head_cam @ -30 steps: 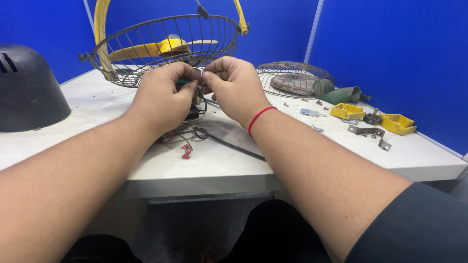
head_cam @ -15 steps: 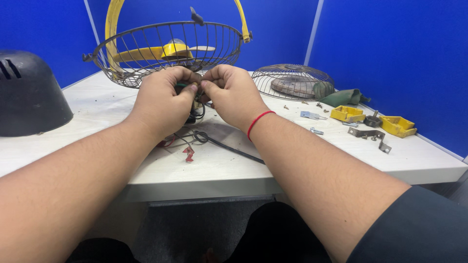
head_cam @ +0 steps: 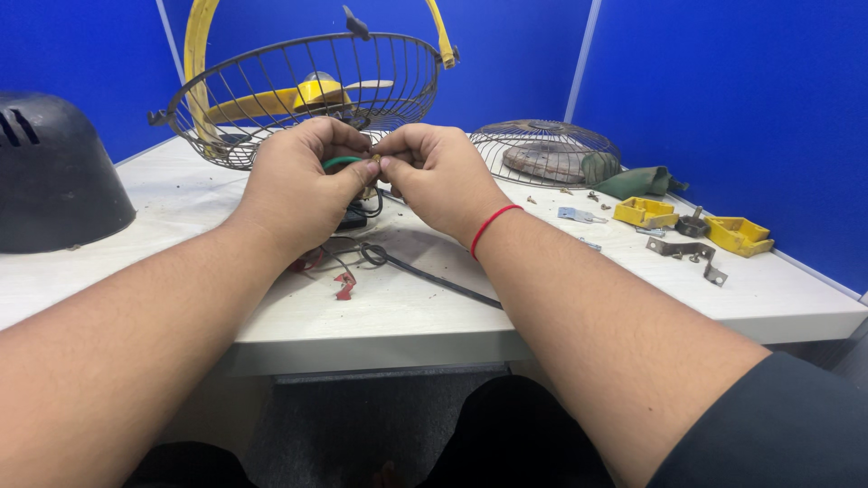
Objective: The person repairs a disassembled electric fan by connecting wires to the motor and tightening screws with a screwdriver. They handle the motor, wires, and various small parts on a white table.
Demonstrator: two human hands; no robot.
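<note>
Green wire (head_cam: 342, 163) sits pinched between both hands above the counter (head_cam: 407, 316), at its middle. Nearer, a black cable (head_cam: 425, 278) and red connectors (head_cam: 344, 286) lie on the counter. Left hand (head_cam: 303, 185) and right hand (head_cam: 434, 176) both close fingertip to fingertip on the wire. Beyond stand a wire fan guard (head_cam: 307, 90), a second guard (head_cam: 542, 149) and yellow brackets (head_cam: 644, 212).

The bench (head_cam: 407, 316) has a pale, scuffed top. Far left on it sits a black domed housing (head_cam: 54, 172). At the back rests a wire fan guard (head_cam: 307, 90) with yellow blades inside; a second, flatter guard (head_cam: 542, 149) lies to its right. Black cable (head_cam: 425, 276) and red connectors (head_cam: 344, 286) lie centrally. Yellow plastic parts (head_cam: 644, 212), metal brackets (head_cam: 687, 251) and loose screws (head_cam: 570, 192) lie at right.
</note>
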